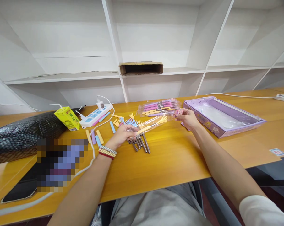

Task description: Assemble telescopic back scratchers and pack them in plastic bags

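A clear plastic bag (pixel 153 126) with a yellow hand-shaped scratcher inside is stretched between my two hands. My left hand (pixel 126 134) pinches its lower left end, fingers closed. At the upper right end, my right hand (pixel 186 117) grips the bag near a small pink label. Beneath the bag lie loose scratcher heads with metal rods (pixel 145 143), some heads yellow and some blue. Just behind is a pile of bagged scratchers (pixel 159 106) in pink, yellow and purple. Loose coloured handles (pixel 100 137) rest left of my left hand.
A purple box with a clear plastic liner (pixel 226 117) stands at the right. On the left are a white power strip (pixel 96 116) with cables, a yellow carton (pixel 68 118), a black netted bundle (pixel 26 131) and a dark, partly pixelated device (pixel 21 185). A cardboard box (pixel 141 68) sits on the shelf.
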The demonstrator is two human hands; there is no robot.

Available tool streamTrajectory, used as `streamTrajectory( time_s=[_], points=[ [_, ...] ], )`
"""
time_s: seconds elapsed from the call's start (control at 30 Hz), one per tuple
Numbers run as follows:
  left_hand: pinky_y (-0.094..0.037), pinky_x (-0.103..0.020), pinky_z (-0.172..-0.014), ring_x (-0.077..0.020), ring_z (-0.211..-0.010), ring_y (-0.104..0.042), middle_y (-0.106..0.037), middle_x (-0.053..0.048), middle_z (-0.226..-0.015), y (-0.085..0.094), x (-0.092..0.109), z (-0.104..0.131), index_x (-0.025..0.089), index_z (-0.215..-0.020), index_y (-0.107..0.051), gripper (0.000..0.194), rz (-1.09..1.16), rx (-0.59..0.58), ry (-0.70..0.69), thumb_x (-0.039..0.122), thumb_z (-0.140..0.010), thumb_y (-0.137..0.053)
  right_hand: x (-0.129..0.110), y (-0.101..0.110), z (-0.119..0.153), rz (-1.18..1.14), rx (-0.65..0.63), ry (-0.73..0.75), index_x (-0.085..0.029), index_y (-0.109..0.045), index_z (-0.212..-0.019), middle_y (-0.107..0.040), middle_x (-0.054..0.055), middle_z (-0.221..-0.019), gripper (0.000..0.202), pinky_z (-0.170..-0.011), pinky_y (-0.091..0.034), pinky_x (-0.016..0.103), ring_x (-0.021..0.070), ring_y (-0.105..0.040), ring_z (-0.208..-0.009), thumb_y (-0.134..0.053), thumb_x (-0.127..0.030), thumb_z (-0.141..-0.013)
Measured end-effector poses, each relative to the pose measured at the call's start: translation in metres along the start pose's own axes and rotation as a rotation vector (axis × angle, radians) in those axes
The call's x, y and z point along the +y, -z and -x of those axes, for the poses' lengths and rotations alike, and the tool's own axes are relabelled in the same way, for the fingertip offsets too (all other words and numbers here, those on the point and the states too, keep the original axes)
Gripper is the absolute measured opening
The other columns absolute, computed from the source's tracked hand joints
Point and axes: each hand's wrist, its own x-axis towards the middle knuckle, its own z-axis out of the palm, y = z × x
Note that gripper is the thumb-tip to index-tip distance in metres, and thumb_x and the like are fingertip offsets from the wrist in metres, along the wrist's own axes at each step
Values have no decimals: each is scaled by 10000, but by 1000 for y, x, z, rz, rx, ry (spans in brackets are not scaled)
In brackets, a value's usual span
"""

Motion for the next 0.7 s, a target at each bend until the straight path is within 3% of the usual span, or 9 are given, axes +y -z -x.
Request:
streamTrajectory(
  time_s=[0.3,0.5,0.6,0.7],
  points=[
    [-317,-192,-426,-95,-477,-542,-610,-13,-562,0,0,0,95,-825,-628,239,17,4,-40,187,-612,-687,0,2,-1,40,21,-53,-128,-642,-813,-671,49,-734,356,-549,-556,285,159,-634,-629,-761,-175,-480],
    [-339,-200,-445,-97,-491,-546,-607,-2,-573,-1,1,1,104,-831,-631,235,8,-13,-57,192,-620,-686,-4,1,0,57,101,-105,-120,-655,-720,-667,48,-677,354,-387,-459,190,137,-605,-536,-778,-95,-389],
    [-346,-204,-451,-100,-494,-545,-603,3,-573,0,0,0,106,-834,-629,243,24,-14,-62,202,-619,-689,-5,0,2,71,55,-87,-128,-662,-731,-676,53,-708,372,-378,-433,173,134,-610,-558,-804,-136,-388],
    [-352,-211,-455,-105,-497,-542,-602,3,-582,1,-2,-1,110,-843,-631,261,29,-4,-55,213,-612,-695,-7,0,2,33,-26,-83,-140,-670,-771,-684,65,-768,347,-451,-493,205,155,-636,-630,-804,-230,-464]
  ],
)
